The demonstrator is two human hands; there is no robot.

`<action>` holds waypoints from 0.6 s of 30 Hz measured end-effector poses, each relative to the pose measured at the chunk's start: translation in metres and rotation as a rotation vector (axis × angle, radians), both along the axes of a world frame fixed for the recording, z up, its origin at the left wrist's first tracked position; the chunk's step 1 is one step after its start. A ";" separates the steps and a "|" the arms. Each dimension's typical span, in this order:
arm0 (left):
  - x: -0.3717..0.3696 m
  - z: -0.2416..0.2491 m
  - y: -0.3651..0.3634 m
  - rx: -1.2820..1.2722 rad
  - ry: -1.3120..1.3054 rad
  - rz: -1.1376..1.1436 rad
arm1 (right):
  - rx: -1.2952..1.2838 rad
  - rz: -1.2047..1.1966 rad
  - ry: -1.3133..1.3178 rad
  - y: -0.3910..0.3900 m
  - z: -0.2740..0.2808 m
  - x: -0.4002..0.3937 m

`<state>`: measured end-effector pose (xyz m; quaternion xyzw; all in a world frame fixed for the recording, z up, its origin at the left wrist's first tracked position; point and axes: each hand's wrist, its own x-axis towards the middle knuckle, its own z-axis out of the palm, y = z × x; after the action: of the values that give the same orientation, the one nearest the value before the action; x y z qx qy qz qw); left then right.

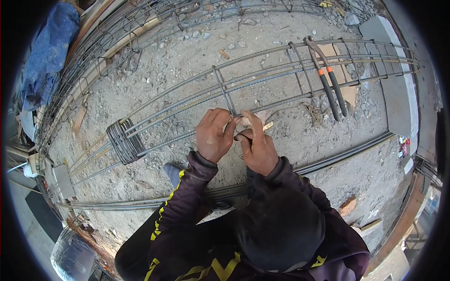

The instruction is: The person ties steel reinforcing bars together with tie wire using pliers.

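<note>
My left hand (216, 134) is closed in a pinch at the near corner of a steel stirrup (224, 90), where it meets a long reinforcing bar (168, 138). Right beside it, my right hand (259, 149) has its index finger reaching to the same joint, the thumb and other fingers curled below. I cannot make out what small thing the fingertips hold. A bundle of stacked stirrups (125, 142) is around the bars to the left. Farther right, a pair of end-cutting nippers (326, 79) with black and orange handles rests across the cage.
Another rebar cage (101, 63) curves along the back and left. Loose long bars (347, 153) run across the ground near my feet. Cardboard (344, 86) lies under the cage by the nippers. A grey board (398, 100) is at the right, a blue tarp (49, 51) at far left.
</note>
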<state>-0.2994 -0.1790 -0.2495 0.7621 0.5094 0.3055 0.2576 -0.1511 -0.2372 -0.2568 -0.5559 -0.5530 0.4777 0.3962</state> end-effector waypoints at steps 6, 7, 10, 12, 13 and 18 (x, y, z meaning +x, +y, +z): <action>-0.009 -0.001 0.003 0.012 -0.073 -0.099 | -0.150 0.238 -0.116 0.018 0.027 0.010; -0.013 0.001 0.004 0.011 -0.074 -0.143 | -0.196 0.256 -0.102 0.022 0.036 0.013; -0.021 0.004 0.005 0.037 -0.053 -0.219 | -0.242 0.278 -0.067 0.030 0.036 0.016; -0.018 0.001 0.002 0.095 -0.005 -0.201 | -0.280 0.280 -0.036 0.036 0.036 0.016; -0.017 -0.001 0.001 0.095 -0.004 -0.183 | -0.317 0.282 -0.019 0.041 0.039 0.015; -0.007 -0.015 -0.004 0.171 -0.035 -0.055 | -0.339 0.338 -0.038 0.055 0.046 0.017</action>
<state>-0.3064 -0.1827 -0.2646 0.7897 0.4555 0.3540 0.2087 -0.1336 -0.1818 -0.2113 -0.5229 -0.5573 0.6128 0.2012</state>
